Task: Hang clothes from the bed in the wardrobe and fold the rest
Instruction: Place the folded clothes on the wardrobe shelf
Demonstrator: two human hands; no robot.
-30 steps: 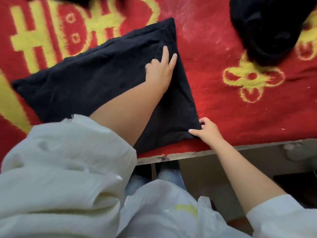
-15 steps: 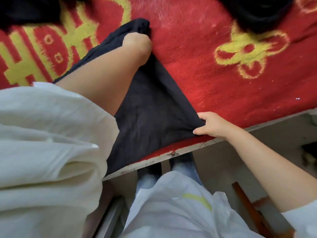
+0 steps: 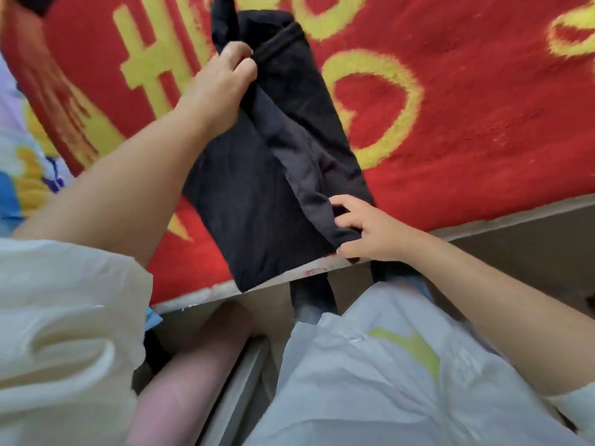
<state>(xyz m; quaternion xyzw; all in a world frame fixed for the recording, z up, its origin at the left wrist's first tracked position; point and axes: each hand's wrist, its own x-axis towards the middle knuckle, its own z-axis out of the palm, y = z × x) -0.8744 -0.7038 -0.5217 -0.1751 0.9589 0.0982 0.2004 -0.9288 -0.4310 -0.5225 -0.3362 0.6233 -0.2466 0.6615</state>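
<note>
Red blanket (image 3: 467, 130) with yellow figures covers the bed, and the folded black garment (image 3: 257, 201) lies on it as a long strip, its long axis running from eleven o'clock down to five o'clock at the bed's near edge. At the eleven o'clock end the left hand (image 3: 222, 78) pinches the cloth in curled fingers. At the five o'clock end the right hand (image 3: 370, 233) pinches the lower corner between thumb and fingers, so each hand holds its nearer end, ready, I judge, to bring one end over the other.
</note>
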